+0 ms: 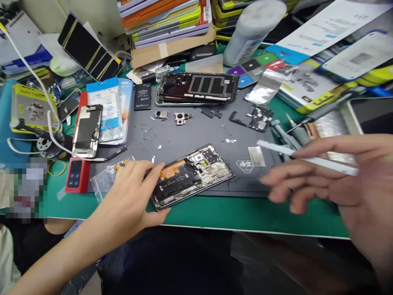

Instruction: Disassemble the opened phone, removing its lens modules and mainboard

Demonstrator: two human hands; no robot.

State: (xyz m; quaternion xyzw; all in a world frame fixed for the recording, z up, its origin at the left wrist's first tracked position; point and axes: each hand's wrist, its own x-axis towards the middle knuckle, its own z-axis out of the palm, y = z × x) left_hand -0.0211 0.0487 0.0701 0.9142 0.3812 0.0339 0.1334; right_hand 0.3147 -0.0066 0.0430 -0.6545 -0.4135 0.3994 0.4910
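An opened phone [192, 174] with its back off lies tilted on the grey work mat [190, 131], showing its boards and an orange flex. My left hand [132, 192] grips the phone's left end, thumb at the lower edge and fingers over the top. My right hand [334, 180], blurred by motion, hovers to the right of the phone and pinches a thin white tool [303, 157] that points left over the mat.
Loose screws, camera modules [181, 118] and black brackets [254, 119] lie on the mat. A stack of phone frames [196, 88] sits at its far edge. Another screen assembly [87, 131], a red block [76, 175], packets, boxes and a white bottle [251, 30] crowd the green table.
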